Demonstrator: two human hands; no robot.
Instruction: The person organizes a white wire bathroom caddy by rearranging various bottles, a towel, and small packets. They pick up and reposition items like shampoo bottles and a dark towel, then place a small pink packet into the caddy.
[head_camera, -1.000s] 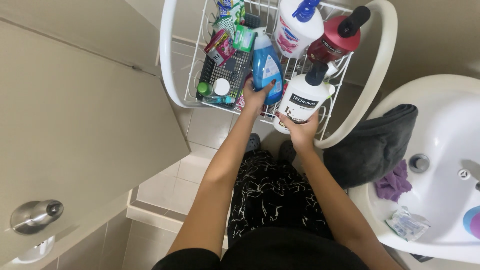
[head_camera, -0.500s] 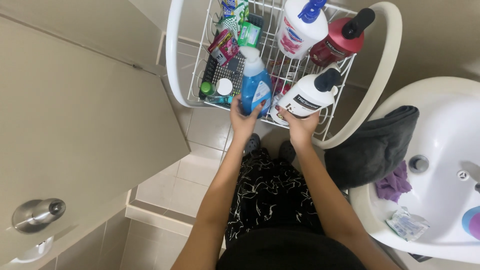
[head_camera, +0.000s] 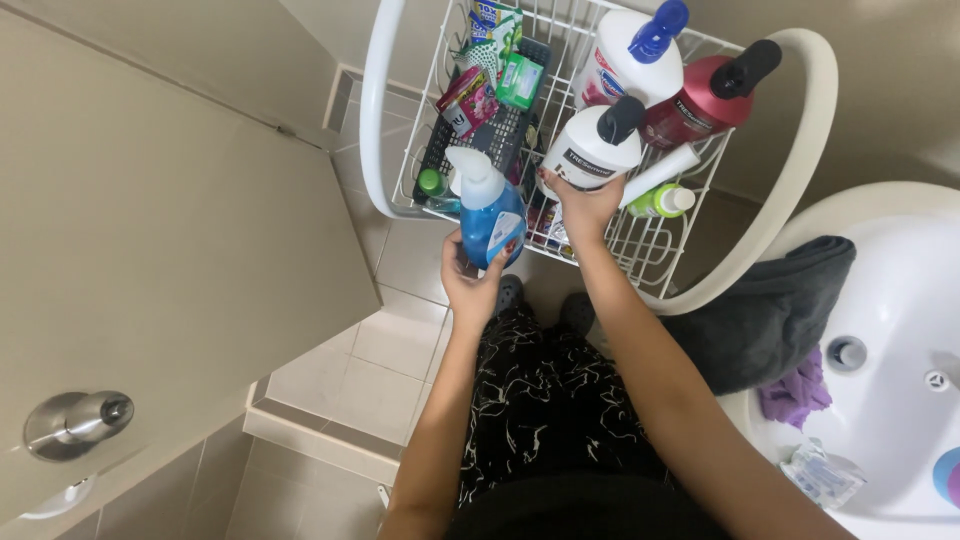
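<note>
Two bottles held at a white wire rack (head_camera: 790, 150)

The rack's far edge is cut off by the frame, and the small packets (head_camera: 480, 80) packed at its left are hard to tell apart. The left hand (head_camera: 472, 280) cups the blue spray bottle (head_camera: 490, 210) from below, fingers wrapped on its base at the rack's near edge. Just right, the right hand (head_camera: 585, 205) clasps the white bottle with a black cap (head_camera: 595, 150) from underneath, its lower side hidden by the fingers.
</note>
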